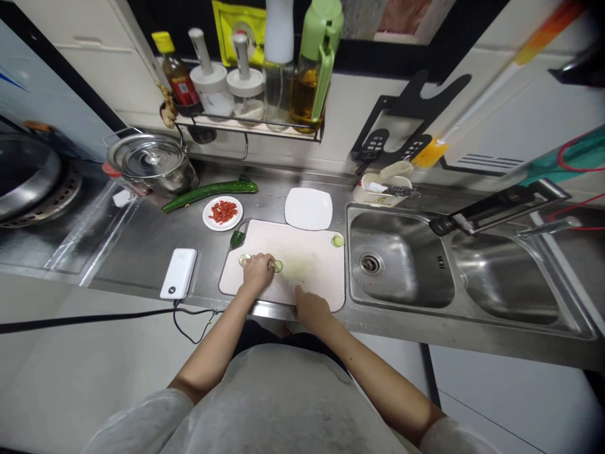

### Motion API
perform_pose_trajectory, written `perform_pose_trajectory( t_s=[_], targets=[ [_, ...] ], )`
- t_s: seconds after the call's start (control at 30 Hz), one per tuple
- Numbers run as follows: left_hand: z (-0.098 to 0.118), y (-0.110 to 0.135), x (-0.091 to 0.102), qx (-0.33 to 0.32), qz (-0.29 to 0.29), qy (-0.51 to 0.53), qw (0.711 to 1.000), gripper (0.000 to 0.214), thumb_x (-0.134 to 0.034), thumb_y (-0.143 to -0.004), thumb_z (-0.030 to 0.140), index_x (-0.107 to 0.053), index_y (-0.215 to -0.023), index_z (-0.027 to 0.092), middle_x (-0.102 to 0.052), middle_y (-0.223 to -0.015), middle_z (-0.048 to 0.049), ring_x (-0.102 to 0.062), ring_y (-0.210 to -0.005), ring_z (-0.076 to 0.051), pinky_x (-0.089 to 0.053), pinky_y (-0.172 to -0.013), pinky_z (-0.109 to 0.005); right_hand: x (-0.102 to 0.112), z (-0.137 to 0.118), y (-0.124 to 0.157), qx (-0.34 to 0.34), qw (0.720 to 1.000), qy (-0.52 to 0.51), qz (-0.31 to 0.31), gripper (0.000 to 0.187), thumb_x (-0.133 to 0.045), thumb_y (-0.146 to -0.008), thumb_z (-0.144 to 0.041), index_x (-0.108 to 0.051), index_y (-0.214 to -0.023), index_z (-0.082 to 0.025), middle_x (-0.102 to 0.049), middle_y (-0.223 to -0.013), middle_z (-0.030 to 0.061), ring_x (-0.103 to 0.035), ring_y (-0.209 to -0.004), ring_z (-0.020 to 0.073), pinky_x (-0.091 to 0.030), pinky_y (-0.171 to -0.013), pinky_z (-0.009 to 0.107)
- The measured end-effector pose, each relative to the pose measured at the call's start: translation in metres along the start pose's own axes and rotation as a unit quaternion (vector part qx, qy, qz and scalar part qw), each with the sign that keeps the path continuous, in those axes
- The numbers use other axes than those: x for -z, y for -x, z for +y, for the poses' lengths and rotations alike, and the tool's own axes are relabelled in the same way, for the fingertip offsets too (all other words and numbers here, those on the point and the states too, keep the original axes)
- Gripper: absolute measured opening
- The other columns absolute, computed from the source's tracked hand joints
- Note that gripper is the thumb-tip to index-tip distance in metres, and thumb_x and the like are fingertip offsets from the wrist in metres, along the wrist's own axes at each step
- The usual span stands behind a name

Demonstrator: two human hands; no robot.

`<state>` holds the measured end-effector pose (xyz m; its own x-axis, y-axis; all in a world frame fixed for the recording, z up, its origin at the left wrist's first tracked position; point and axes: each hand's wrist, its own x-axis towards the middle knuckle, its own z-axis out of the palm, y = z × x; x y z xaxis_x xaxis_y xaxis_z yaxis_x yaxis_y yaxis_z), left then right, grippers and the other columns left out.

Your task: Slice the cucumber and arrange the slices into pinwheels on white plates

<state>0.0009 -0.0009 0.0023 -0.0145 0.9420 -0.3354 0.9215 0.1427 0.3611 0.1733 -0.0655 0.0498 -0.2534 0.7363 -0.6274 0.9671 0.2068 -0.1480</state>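
A pale cutting board (312, 252) lies on the steel counter in front of me. My left hand (258, 271) rests on its left part, fingers curled over cucumber slices; one slice (277, 266) shows at the fingertips and another (244, 259) beside the hand. My right hand (309, 308) sits at the board's near edge with the index finger stretched onto the board and the other fingers folded. A cucumber end piece (237, 239) lies at the board's top left corner, a single slice (337, 240) at its top right.
A whole cucumber (210, 192), a plate of red chillies (222, 213) and a white square plate (308, 208) lie behind the board. A white power bank (178, 273) with a cable sits left, a lidded pot (151, 161) beyond it. A double sink (401, 265) is right.
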Motion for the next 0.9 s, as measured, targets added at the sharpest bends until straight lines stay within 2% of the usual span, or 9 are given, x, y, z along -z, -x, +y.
perform_pose_trajectory(
  t_s=[0.27, 0.47, 0.67, 0.9],
  targets=[
    [-0.001, -0.002, 0.0, -0.011, 0.002, -0.007, 1.0, 0.024, -0.053, -0.081, 0.026, -0.064, -0.102, 0.027, -0.066, -0.104, -0.0058, -0.054, -0.103, -0.026, -0.03, -0.09, -0.042, -0.003, 0.006, 0.0, 0.006, 1.0, 0.0, 0.002, 0.037, -0.036, -0.089, -0.009, -0.043, -0.125, -0.015, -0.068, -0.096, 0.0163, -0.066, -0.095, 0.026, -0.047, -0.072, 0.032],
    [0.0, -0.004, 0.001, -0.011, 0.001, -0.021, 1.0, 0.024, -0.053, -0.08, 0.027, -0.064, -0.1, 0.027, -0.066, -0.104, -0.0067, -0.054, -0.103, -0.027, -0.029, -0.091, -0.042, -0.005, 0.013, 0.011, -0.004, 1.0, -0.004, -0.006, 0.036, -0.042, -0.087, -0.012, -0.045, -0.122, -0.014, -0.068, -0.096, 0.0159, -0.066, -0.095, 0.0269, -0.047, -0.071, 0.032],
    [0.003, -0.003, 0.003, -0.007, 0.002, -0.028, 1.0, 0.023, -0.051, -0.08, 0.029, -0.064, -0.099, 0.025, -0.066, -0.103, -0.0076, -0.055, -0.101, -0.027, -0.029, -0.088, -0.042, -0.006, 0.017, 0.019, -0.004, 1.0, -0.016, -0.009, 0.038, -0.033, -0.088, -0.008, -0.046, -0.123, -0.013, -0.068, -0.096, 0.0168, -0.066, -0.093, 0.0263, -0.046, -0.07, 0.032],
    [0.01, -0.003, 0.002, -0.008, 0.005, -0.042, 0.999, 0.02, -0.053, -0.079, 0.027, -0.063, -0.095, 0.021, -0.064, -0.104, -0.0096, -0.054, -0.102, -0.028, -0.029, -0.088, -0.042, -0.011, 0.029, 0.037, -0.001, 0.999, -0.035, -0.024, 0.032, -0.038, -0.088, -0.011, -0.048, -0.119, -0.014, -0.067, -0.101, 0.0158, -0.065, -0.095, 0.0265, -0.042, -0.07, 0.03]
  ],
)
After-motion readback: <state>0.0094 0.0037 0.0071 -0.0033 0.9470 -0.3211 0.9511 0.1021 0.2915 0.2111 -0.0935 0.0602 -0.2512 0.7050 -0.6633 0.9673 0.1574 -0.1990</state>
